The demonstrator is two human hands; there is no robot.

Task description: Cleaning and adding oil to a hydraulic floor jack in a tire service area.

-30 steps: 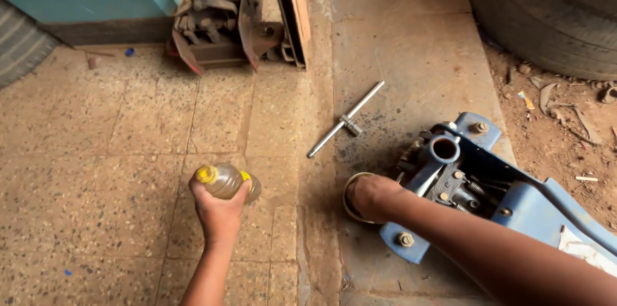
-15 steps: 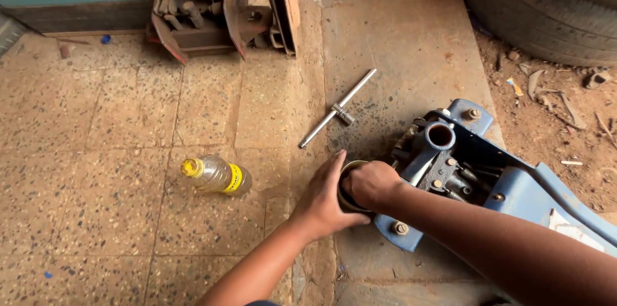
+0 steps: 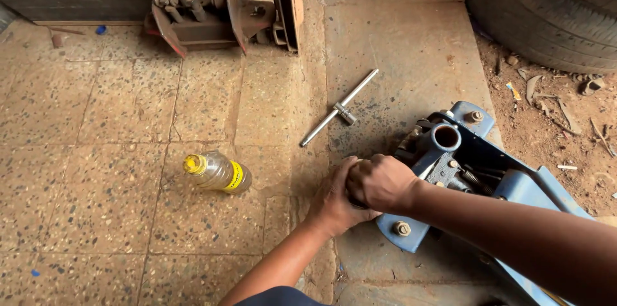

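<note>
Both my hands are clasped together at the front corner of a blue floor jack [image 3: 466,152]. My right hand [image 3: 382,180] is closed over a dark round ring [image 3: 355,204], of which only a sliver shows under the fingers. From the left side, my left hand [image 3: 335,202] wraps around the same ring. A small clear plastic bottle [image 3: 218,174] with a yellow cap stands tilted on the tiled floor, well left of my hands and untouched.
A metal T-handle wrench [image 3: 339,111] lies on the concrete just beyond my hands. A rusty metal machine [image 3: 218,10] stands at the top. A large tyre [image 3: 546,10] fills the top right, with bare dirt [image 3: 565,132] and litter beside it.
My left hand has let go of the bottle and moved right to join my right hand on the ring. The bottle stays on the floor.
</note>
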